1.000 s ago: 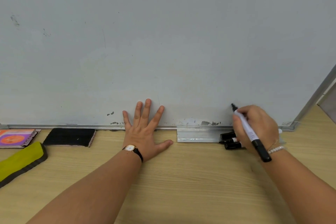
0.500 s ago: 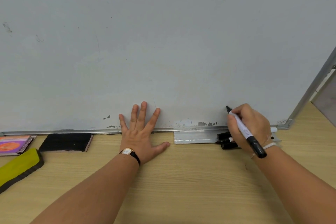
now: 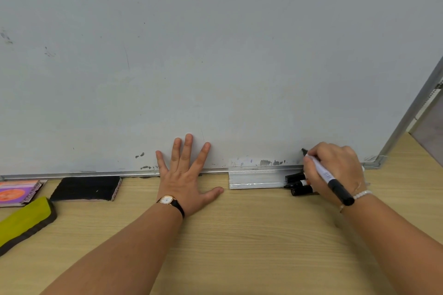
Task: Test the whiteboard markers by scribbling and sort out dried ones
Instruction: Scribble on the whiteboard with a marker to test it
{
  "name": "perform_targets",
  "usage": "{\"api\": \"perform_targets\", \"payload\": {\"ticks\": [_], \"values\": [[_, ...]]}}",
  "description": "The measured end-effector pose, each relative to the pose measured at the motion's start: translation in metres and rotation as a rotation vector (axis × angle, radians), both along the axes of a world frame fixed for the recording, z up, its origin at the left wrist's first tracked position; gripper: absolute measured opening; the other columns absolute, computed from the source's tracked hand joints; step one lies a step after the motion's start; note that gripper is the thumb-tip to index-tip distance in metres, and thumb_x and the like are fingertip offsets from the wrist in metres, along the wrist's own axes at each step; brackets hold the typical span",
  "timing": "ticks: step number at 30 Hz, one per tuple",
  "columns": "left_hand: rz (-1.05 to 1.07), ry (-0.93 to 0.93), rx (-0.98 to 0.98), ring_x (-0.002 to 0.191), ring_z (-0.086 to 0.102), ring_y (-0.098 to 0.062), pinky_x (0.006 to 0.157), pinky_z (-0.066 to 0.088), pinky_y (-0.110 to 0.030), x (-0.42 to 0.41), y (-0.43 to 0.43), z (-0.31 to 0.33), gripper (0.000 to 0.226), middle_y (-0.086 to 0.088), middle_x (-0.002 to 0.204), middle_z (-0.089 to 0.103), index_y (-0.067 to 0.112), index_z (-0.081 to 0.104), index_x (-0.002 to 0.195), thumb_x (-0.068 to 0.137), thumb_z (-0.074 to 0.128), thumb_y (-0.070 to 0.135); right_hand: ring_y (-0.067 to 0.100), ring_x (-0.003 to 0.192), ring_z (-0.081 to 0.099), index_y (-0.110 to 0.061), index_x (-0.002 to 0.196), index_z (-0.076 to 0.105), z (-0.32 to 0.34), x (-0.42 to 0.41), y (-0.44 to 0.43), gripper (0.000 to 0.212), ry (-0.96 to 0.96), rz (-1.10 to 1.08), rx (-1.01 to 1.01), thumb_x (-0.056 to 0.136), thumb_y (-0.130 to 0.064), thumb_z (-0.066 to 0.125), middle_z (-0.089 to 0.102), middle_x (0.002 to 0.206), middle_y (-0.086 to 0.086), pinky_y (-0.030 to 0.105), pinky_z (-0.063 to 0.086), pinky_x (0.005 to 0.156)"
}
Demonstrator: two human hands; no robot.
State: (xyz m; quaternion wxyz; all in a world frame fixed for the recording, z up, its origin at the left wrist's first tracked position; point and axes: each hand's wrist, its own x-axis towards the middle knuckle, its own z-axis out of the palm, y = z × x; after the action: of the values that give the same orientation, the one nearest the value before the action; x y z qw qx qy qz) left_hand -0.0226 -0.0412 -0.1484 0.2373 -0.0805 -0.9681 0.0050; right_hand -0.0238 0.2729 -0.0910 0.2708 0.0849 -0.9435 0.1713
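A large whiteboard (image 3: 215, 67) stands upright on a wooden table (image 3: 251, 235). My right hand (image 3: 335, 170) is shut on a white marker (image 3: 326, 175) with a black end; its black tip touches the board's lower right. Behind that hand, three black-capped markers (image 3: 298, 184) lie by the board's aluminium tray piece (image 3: 254, 178). My left hand (image 3: 187, 175), with a wristwatch, lies flat with fingers spread, fingertips against the board's bottom edge. No fresh line shows at the tip.
A black eraser (image 3: 86, 189) lies against the board's bottom rail at the left. Further left are a pink and orange eraser box (image 3: 16, 193) and a yellow-green cloth (image 3: 21, 220). The board's metal frame (image 3: 412, 112) ends at the right.
My right hand with the marker has shifted slightly lower, keeping the tip on the board. The view has drifted a little. My left hand stays flat in place.
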Motion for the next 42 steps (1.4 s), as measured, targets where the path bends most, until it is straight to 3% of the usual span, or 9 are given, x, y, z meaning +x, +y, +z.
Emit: {"api": "perform_targets", "payload": {"ticks": [4, 9, 14, 18, 24, 28, 30, 37, 42], "values": [[0.001, -0.018, 0.003, 0.145, -0.016, -0.025, 0.109, 0.001, -0.059, 0.000, 0.000, 0.000, 0.108, -0.004, 0.157, -0.021, 0.037, -0.009, 0.150, 0.064, 0.035, 0.086, 0.016, 0.049, 0.046, -0.007, 0.073, 0.060, 0.009, -0.002, 0.004, 0.038, 0.108, -0.050, -0.164, 0.082, -0.037, 0.038, 0.049, 0.056, -0.007, 0.033, 0.039, 0.071], [-0.009, -0.036, 0.033, 0.145, -0.018, -0.023, 0.109, -0.004, -0.057, 0.001, 0.001, 0.001, 0.108, -0.002, 0.157, -0.023, 0.039, -0.009, 0.150, 0.064, 0.037, 0.085, 0.018, 0.048, 0.050, -0.011, 0.069, 0.059, -0.001, 0.000, 0.001, 0.042, 0.007, -0.005, 0.070, 0.081, -0.041, 0.033, 0.055, 0.055, -0.004, 0.032, 0.036, 0.069], [-0.005, -0.040, 0.027, 0.145, -0.018, -0.023, 0.110, -0.004, -0.057, 0.001, 0.000, 0.001, 0.108, -0.002, 0.157, -0.023, 0.039, -0.010, 0.149, 0.064, 0.037, 0.085, 0.015, 0.047, 0.043, -0.006, 0.073, 0.059, 0.008, 0.000, 0.003, 0.036, 0.130, -0.042, -0.209, 0.082, -0.035, 0.039, 0.043, 0.054, -0.014, 0.034, 0.040, 0.073], [-0.009, -0.031, 0.030, 0.145, -0.018, -0.023, 0.110, -0.005, -0.056, 0.001, 0.000, 0.001, 0.108, -0.003, 0.157, -0.022, 0.038, -0.007, 0.150, 0.063, 0.038, 0.085, 0.018, 0.043, 0.048, -0.012, 0.067, 0.055, 0.002, 0.002, -0.006, 0.036, 0.028, 0.050, -0.030, 0.081, -0.038, 0.036, 0.051, 0.050, -0.007, 0.041, 0.047, 0.071], [-0.001, -0.036, 0.015, 0.144, -0.019, -0.024, 0.110, -0.006, -0.057, 0.001, 0.000, 0.001, 0.109, -0.002, 0.156, -0.025, 0.038, -0.011, 0.149, 0.064, 0.037, 0.086, 0.014, 0.051, 0.042, -0.003, 0.074, 0.060, 0.025, -0.005, -0.022, 0.036, 0.235, 0.041, -0.223, 0.083, -0.032, 0.042, 0.046, 0.058, -0.010, 0.033, 0.036, 0.073], [-0.003, -0.005, 0.008, 0.145, -0.017, -0.024, 0.110, -0.002, -0.057, 0.001, 0.001, 0.001, 0.108, -0.004, 0.158, -0.020, 0.036, -0.006, 0.151, 0.064, 0.036, 0.085, 0.024, 0.053, 0.055, -0.014, 0.070, 0.058, 0.000, -0.003, -0.040, 0.034, 0.029, 0.216, 0.169, 0.080, -0.038, 0.039, 0.056, 0.057, -0.002, 0.032, 0.039, 0.065], [-0.002, 0.003, -0.002, 0.145, -0.015, -0.025, 0.109, 0.000, -0.058, 0.001, 0.000, 0.001, 0.108, -0.005, 0.158, -0.018, 0.035, -0.003, 0.151, 0.064, 0.036, 0.086, 0.023, 0.057, 0.057, -0.016, 0.070, 0.058, -0.012, -0.006, -0.044, 0.030, 0.045, 0.316, 0.348, 0.081, -0.038, 0.042, 0.056, 0.057, -0.003, 0.032, 0.040, 0.064], [-0.004, -0.007, -0.002, 0.145, -0.017, -0.025, 0.109, -0.002, -0.059, 0.001, 0.000, 0.000, 0.109, -0.005, 0.157, -0.021, 0.035, -0.006, 0.151, 0.064, 0.036, 0.087, 0.015, 0.075, 0.053, -0.008, 0.078, 0.067, 0.025, -0.019, -0.063, 0.033, 0.282, 0.168, -0.042, 0.079, -0.035, 0.048, 0.064, 0.070, 0.000, 0.029, 0.028, 0.076], [-0.002, -0.024, 0.005, 0.145, -0.017, -0.025, 0.109, -0.002, -0.059, 0.001, 0.000, 0.001, 0.109, -0.004, 0.157, -0.022, 0.036, -0.007, 0.151, 0.064, 0.035, 0.087, 0.021, 0.063, 0.058, -0.016, 0.073, 0.063, -0.001, -0.018, -0.066, 0.031, 0.195, 0.373, 0.368, 0.081, -0.040, 0.046, 0.058, 0.058, -0.004, 0.032, 0.030, 0.069]]}}
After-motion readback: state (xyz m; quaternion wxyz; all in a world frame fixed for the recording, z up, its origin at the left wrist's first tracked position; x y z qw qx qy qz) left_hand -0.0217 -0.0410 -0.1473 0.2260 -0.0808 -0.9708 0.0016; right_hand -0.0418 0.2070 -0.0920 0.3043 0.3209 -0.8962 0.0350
